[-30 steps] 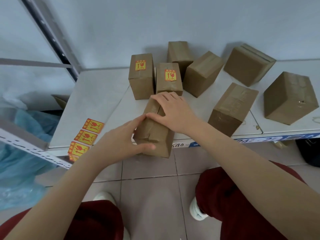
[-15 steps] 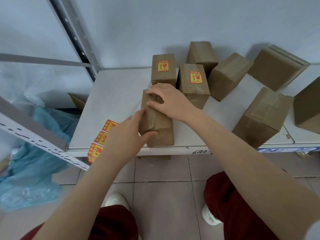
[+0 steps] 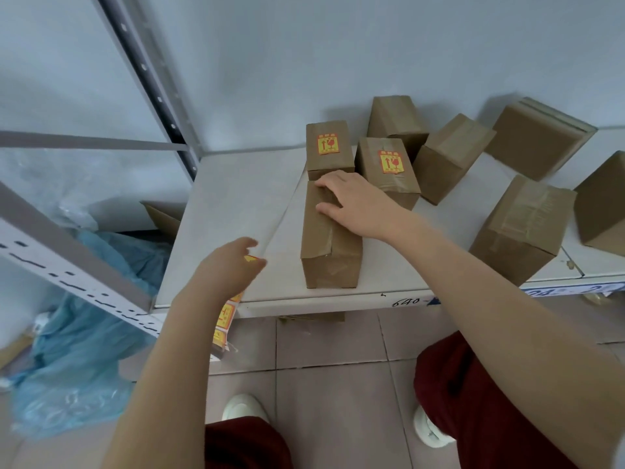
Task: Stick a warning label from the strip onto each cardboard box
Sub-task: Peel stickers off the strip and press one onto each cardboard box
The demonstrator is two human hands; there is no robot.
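On the shelf front | right hand flat on unlabelled cardboard box, grasping nothing | left hand over label strip at the edge, grip state unclear

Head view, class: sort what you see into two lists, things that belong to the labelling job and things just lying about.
Belongs to the job:
- label strip under the left hand
- unlabelled box steadied by the right hand
- two labelled boxes
- other plain boxes, e.g.

Just lying about:
- blue plastic bag
- metal shelf frame
- open carton beyond the shelf edge
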